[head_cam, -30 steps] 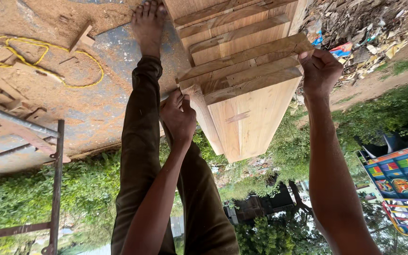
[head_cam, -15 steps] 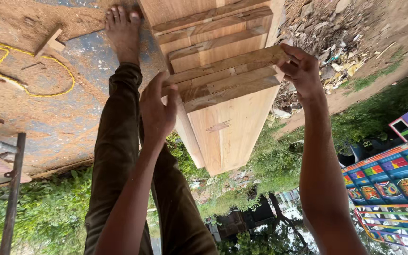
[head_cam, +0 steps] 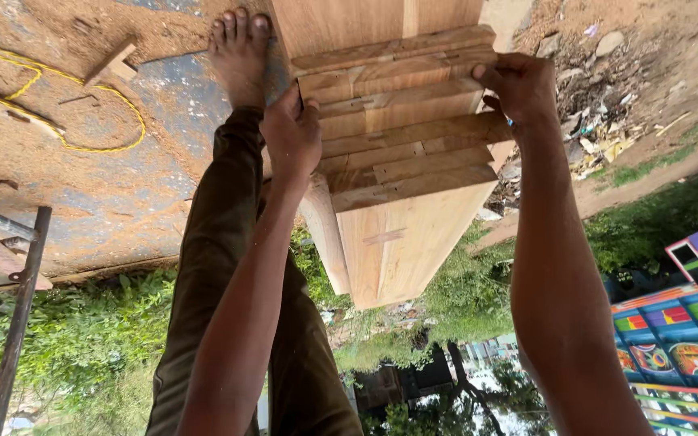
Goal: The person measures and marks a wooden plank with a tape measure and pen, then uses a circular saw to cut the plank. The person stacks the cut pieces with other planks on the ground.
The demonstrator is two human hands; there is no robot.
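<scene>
Head view: the picture comes upside down, with the ground at the top and trees and sky at the bottom. Both arms reach up the frame to a stack of wooden boards [head_cam: 397, 153], pale planks lying across one another on a larger upright timber piece.

The left hand [head_cam: 291, 137] sits on the left end of the stack, its fingers [head_cam: 310, 113] curled together and clamped over the edge of the boards, thumb side pressed to the wood. The right hand [head_cam: 523, 89] grips the right end, its fingers [head_cam: 490, 77] wrapped over the corner of an upper board and closed on it. The stack lies between the two hands, touching both, and runs on past the fingers toward the top edge of the frame.

Just left of the left hand's fingers a bare foot [head_cam: 240, 52] rests on the ground, and a leg in dark olive trousers [head_cam: 212, 266] runs from it down the frame beside the left forearm. Well to the left of these fingers a yellow cord [head_cam: 82, 149] loops over sawdust-strewn ground [head_cam: 115, 202], with a rusty metal frame [head_cam: 18, 323] at the far left edge. Beyond the right hand's fingers lie rubble and litter [head_cam: 599, 137] on bare earth. Below the right forearm, at the frame's corner, shows a brightly painted vehicle body [head_cam: 680, 339].
</scene>
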